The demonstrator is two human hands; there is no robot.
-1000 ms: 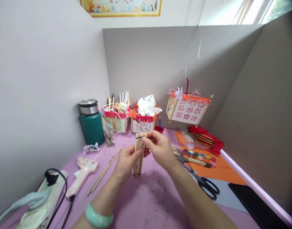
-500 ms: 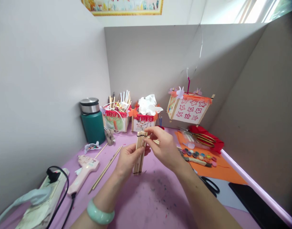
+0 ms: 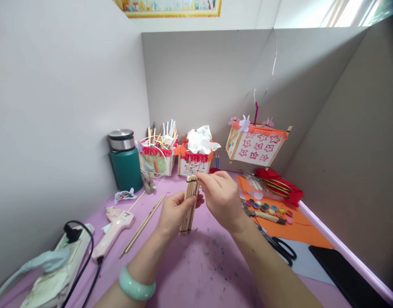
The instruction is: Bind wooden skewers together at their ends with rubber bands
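Note:
A bundle of thin wooden sticks (image 3: 189, 214), with dark bands near its top and bottom, stands nearly upright over the purple table. My left hand (image 3: 175, 211) is wrapped round its middle, with a pale green bangle (image 3: 137, 285) at the wrist. At the bundle's top right, beside the upper band, the fingers of my right hand (image 3: 220, 194) are pinched together. Whatever they pinch is too small or hidden to make out.
Loose sticks (image 3: 142, 226), a pink glue gun (image 3: 114, 231) and a power strip (image 3: 60, 265) lie left. Behind stand a green bottle (image 3: 126, 164) and decorated boxes (image 3: 156, 162). A lantern (image 3: 256, 145) hangs over scissors (image 3: 281, 248), paint pots (image 3: 270, 208) and orange paper (image 3: 308, 229).
My right hand has turned and its fingers have closed at the bundle's upper right edge. My left hand still grips the bundle. The view has shifted slightly.

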